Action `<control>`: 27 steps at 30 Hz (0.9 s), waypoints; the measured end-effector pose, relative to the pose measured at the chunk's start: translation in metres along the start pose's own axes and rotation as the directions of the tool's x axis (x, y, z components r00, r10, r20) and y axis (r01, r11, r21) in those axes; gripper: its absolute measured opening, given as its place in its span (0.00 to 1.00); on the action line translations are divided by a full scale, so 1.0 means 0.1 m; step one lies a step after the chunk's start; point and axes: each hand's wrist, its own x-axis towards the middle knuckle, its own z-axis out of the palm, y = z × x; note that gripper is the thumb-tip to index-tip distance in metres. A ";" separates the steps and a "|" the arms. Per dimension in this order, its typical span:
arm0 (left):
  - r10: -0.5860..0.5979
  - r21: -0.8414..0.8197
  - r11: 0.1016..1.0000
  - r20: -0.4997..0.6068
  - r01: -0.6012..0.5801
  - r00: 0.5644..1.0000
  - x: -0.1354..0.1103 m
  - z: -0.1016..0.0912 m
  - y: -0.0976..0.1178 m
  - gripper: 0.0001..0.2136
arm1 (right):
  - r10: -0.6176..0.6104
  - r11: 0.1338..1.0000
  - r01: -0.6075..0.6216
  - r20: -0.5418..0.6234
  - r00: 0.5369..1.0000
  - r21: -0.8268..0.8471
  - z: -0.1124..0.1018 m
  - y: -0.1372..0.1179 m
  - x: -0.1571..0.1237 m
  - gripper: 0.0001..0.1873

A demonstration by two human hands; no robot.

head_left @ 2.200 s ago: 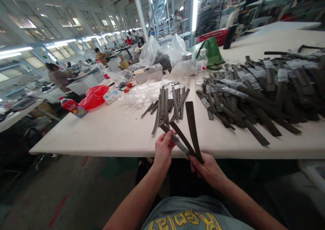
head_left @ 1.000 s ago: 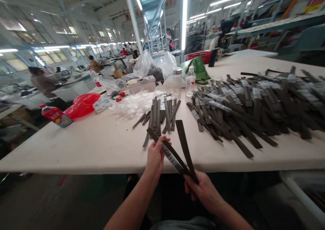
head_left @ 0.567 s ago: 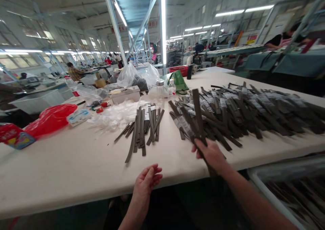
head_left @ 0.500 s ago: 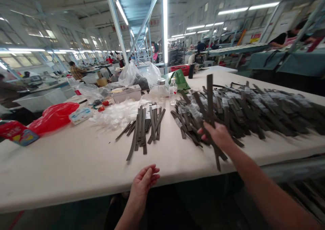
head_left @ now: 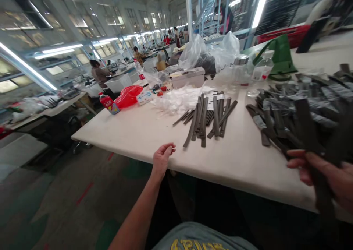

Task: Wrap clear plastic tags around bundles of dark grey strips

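At the right edge of the head view, my right hand is closed around a few dark grey flat strips, blurred and crossing each other. Just beyond it lies a large pile of similar strips, many in bundles wrapped with clear film. My left hand hovers by the table's front edge, thumb against its curled fingers, with nothing visible in them. A smaller group of loose grey strips lies on the pale table, ahead and to the right of my left hand.
Behind the loose strips are white plastic film, a cardboard box, a lidded jar, a clear bottle and a green bag. A red plastic bag and a red drink package stand at the left.
My view has swung left, so the table's left end and the floor now show. My right hand, still gripping strips, has moved nearer to me. My left hand remains near the table edge.
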 end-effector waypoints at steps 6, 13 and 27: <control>0.370 0.773 0.546 0.124 -0.323 0.921 0.39 -0.37 -0.06 0.14 | 0.082 0.994 -0.090 0.114 0.990 0.067 0.67 0.06 -0.32 0.27; 0.453 0.941 0.236 0.113 -0.242 0.884 0.68 -0.60 -0.06 0.13 | 0.080 0.989 -0.097 0.143 0.986 0.114 0.58 0.09 -0.30 0.28; 0.354 0.589 0.742 0.060 -0.320 0.933 1.33 0.15 0.11 0.13 | 0.098 0.995 -0.096 0.051 0.994 -0.034 0.66 0.08 -0.39 0.33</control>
